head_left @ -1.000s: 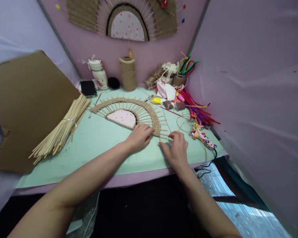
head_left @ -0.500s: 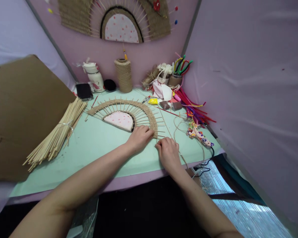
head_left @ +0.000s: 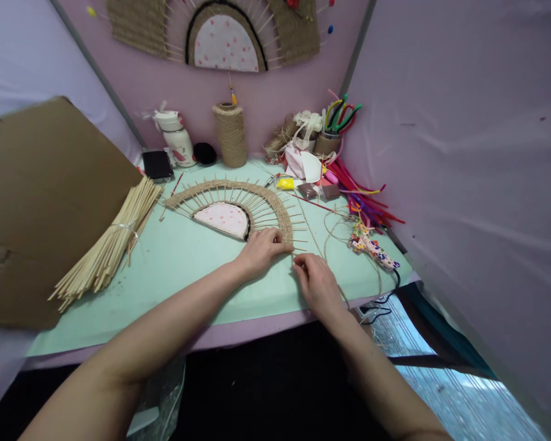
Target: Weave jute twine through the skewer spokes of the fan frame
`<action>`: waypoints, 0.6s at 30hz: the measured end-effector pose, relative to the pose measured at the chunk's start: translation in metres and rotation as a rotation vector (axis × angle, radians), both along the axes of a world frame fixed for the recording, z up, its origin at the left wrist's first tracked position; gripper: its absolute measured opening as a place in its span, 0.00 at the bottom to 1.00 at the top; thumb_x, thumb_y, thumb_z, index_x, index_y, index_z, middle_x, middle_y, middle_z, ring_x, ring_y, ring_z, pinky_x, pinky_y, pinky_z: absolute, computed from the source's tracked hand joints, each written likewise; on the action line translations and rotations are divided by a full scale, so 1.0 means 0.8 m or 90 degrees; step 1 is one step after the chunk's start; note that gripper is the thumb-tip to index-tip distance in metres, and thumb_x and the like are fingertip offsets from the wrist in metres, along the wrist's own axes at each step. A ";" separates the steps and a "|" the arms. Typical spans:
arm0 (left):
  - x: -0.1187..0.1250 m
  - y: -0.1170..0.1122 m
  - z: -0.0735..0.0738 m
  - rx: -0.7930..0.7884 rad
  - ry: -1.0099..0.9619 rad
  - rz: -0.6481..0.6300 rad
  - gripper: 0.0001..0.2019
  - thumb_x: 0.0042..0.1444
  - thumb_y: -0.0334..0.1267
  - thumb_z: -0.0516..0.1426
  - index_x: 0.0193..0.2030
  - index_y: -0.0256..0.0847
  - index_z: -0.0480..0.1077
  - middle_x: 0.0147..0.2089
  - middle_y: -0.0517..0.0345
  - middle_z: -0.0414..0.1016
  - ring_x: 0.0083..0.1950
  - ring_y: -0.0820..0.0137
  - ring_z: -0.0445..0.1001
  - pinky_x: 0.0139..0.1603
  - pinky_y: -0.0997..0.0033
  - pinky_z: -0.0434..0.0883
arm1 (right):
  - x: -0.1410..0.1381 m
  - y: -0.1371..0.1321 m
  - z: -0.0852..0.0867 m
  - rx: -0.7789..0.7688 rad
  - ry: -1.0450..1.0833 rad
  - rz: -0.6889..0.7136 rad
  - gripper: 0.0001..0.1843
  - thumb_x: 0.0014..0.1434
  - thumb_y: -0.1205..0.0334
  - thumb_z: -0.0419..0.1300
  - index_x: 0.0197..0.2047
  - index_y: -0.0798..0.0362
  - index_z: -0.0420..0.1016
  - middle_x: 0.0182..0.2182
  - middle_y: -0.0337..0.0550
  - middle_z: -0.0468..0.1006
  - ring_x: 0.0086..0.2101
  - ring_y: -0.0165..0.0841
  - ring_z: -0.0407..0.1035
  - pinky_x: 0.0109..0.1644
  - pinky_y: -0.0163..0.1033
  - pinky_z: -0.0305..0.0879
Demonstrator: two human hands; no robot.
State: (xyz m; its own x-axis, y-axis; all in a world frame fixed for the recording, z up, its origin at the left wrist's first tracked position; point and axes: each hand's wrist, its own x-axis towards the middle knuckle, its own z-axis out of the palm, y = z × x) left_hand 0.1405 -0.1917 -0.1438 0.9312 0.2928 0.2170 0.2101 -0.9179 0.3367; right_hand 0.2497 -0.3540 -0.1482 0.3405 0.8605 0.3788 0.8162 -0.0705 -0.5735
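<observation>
A half-round woven fan piece (head_left: 239, 202) of thin sticks and jute twine, with a pink dotted fabric centre, lies on the mint-green table (head_left: 174, 269). My left hand (head_left: 261, 250) rests on its right end, fingers curled and pressing on the twine band. My right hand (head_left: 316, 282) sits just to the right of that end, fingers pinched together on a strand of jute twine (head_left: 337, 228) that loops away across the table towards the right.
A bundle of wooden sticks (head_left: 110, 242) lies at the left against a cardboard sheet (head_left: 41, 202). At the back stand a twine spool (head_left: 230, 135), a white bottle (head_left: 177, 138), a phone (head_left: 156, 164) and pipe cleaners (head_left: 362, 199). A patterned glue gun (head_left: 374, 248) lies at the right.
My right hand has moved left and closed, from spread fingers to a pinch beside the fan's right end. My left hand has stayed on the woven band. The camera has shifted slightly.
</observation>
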 end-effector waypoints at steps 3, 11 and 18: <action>0.001 0.000 -0.001 -0.015 -0.025 -0.002 0.16 0.67 0.43 0.49 0.52 0.54 0.76 0.46 0.54 0.67 0.50 0.62 0.63 0.49 0.61 0.59 | 0.011 -0.002 0.004 0.027 0.024 0.011 0.06 0.64 0.66 0.52 0.45 0.52 0.65 0.37 0.47 0.75 0.38 0.39 0.69 0.43 0.43 0.65; -0.004 0.002 -0.001 -0.022 -0.049 -0.072 0.15 0.66 0.36 0.50 0.49 0.50 0.77 0.48 0.53 0.71 0.51 0.63 0.64 0.53 0.60 0.62 | 0.029 0.001 0.012 0.039 0.054 -0.012 0.06 0.63 0.66 0.53 0.44 0.51 0.65 0.36 0.46 0.76 0.38 0.38 0.71 0.43 0.43 0.67; -0.008 -0.012 0.007 -0.110 -0.062 0.006 0.07 0.57 0.39 0.59 0.41 0.47 0.79 0.46 0.53 0.72 0.52 0.61 0.65 0.56 0.57 0.62 | 0.037 0.020 0.016 0.034 0.090 -0.028 0.07 0.62 0.64 0.54 0.44 0.50 0.65 0.36 0.44 0.77 0.37 0.37 0.72 0.42 0.42 0.67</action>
